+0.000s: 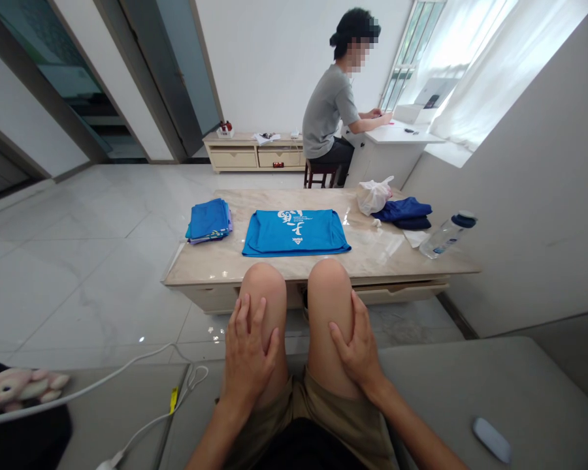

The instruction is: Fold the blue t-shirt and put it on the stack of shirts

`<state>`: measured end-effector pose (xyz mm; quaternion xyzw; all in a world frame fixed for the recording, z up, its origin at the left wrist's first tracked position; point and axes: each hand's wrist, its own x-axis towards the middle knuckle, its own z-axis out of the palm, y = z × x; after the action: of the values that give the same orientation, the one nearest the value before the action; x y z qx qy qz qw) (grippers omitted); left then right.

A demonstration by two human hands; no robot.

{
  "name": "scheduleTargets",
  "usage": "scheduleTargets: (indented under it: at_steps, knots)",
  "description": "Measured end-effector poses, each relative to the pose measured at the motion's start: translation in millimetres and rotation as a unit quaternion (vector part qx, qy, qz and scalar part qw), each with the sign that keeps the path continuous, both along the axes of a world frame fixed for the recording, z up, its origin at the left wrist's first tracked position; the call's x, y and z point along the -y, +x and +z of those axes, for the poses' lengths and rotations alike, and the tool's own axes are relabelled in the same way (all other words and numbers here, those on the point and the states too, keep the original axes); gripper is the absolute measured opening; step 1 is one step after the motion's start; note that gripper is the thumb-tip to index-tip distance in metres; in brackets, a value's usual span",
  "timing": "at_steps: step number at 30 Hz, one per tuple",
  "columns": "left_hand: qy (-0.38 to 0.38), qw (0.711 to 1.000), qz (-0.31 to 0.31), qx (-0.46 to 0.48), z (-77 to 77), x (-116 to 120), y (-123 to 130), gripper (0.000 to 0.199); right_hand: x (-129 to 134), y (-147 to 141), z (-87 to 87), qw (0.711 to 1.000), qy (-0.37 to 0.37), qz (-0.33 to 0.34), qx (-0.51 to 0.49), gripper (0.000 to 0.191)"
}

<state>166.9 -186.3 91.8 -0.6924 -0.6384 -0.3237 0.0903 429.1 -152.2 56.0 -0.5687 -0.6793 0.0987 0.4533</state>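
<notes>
My left hand (249,356) rests on my left thigh just behind the knee, fingers spread and holding nothing. On the other thigh lies my right hand (360,346), its fingers apart and nothing in it. Beyond my knees, a folded blue cloth (269,234) with white lettering lies flat on the marble-topped table (206,266). A stack of folded cloths (210,220), blue on top, sits at the table's left end. At the right are a dark blue cloth (404,212), a white plastic bag (373,196) and a clear bottle (443,236).
A person in a grey shirt (326,108) sits at a white desk (396,134) beyond the table. A low cabinet (235,158) stands by the wall. White cables (142,356), a pink plush toy (22,386) and a white mouse-like object (492,438) are near me.
</notes>
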Motion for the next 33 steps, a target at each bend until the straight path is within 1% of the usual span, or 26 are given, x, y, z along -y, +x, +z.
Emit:
scheduleTargets:
  at_steps: [3,5,7,8,9,10,12,15,18,20,21,22,24,27,30,33]
  knots:
    - [0.001,1.000,-0.010,0.026,1.1,-0.8,-4.7,0.069,4.3,-3.7,1.4,1.000,-0.002,0.002,-0.011,0.080]
    - [0.004,0.997,-0.027,0.077,3.9,-11.3,-19.3,0.055,5.8,-3.6,4.6,0.999,-0.008,0.006,-0.031,0.080]
    - [-0.006,0.986,-0.034,0.164,6.7,-34.5,-44.1,0.043,-0.6,2.5,9.7,0.997,-0.021,0.015,-0.073,0.070]
    - [-0.021,0.976,-0.026,0.216,7.3,-50.8,-59.3,0.043,-8.9,8.4,12.3,0.994,-0.032,0.023,-0.097,0.060]
    - [-0.051,0.962,-0.004,0.267,6.8,-69.5,-75.2,0.045,-21.4,16.2,14.5,0.992,-0.043,0.030,-0.118,0.049]
    - [-0.087,0.950,0.015,0.298,4.9,-89.8,-91.0,0.048,-38.2,25.6,15.6,0.989,-0.055,0.034,-0.131,0.041]
    - [-0.139,0.942,0.043,0.303,-3.4,-132.3,-119.4,0.045,-83.0,46.9,13.0,0.989,-0.077,0.026,-0.125,0.039]
    - [-0.184,0.943,0.075,0.266,-23.6,-192.0,-148.6,0.043,-164.7,77.8,-3.9,0.991,-0.094,-0.014,-0.092,0.040]
    - [-0.220,0.944,0.104,0.224,-44.7,-241.4,-162.5,0.050,-239.7,100.9,-29.2,0.992,-0.106,-0.049,-0.047,0.042]
    - [-0.246,0.941,0.126,0.197,-56.4,-266.9,-165.6,0.059,-276.9,112.0,-45.3,0.993,-0.109,-0.055,-0.003,0.042]
    - [-0.256,0.940,0.135,0.182,-61.6,-276.9,-166.0,0.062,-290.9,116.8,-52.4,0.992,-0.110,-0.050,0.023,0.042]
    - [-0.261,0.941,0.139,0.164,-66.4,-285.1,-165.9,0.063,-302.0,121.1,-58.5,0.992,-0.111,-0.040,0.051,0.042]
    - [-0.257,0.949,0.131,0.131,-75.6,-296.1,-165.0,0.059,-315.8,128.8,-67.6,0.988,-0.113,-0.009,0.108,0.040]
    - [-0.231,0.959,0.115,0.115,-88.0,-302.0,-165.3,0.044,-321.1,138.4,-73.9,0.979,-0.110,0.024,0.171,0.034]
    - [-0.203,0.964,0.100,0.136,-95.9,-301.3,-170.1,0.037,-316.7,146.5,-75.4,0.976,-0.100,0.001,0.193,0.033]
    - [-0.182,0.969,0.091,0.141,-97.7,-297.0,-178.7,0.035,-309.6,153.6,-78.4,0.975,-0.091,-0.036,0.197,0.031]
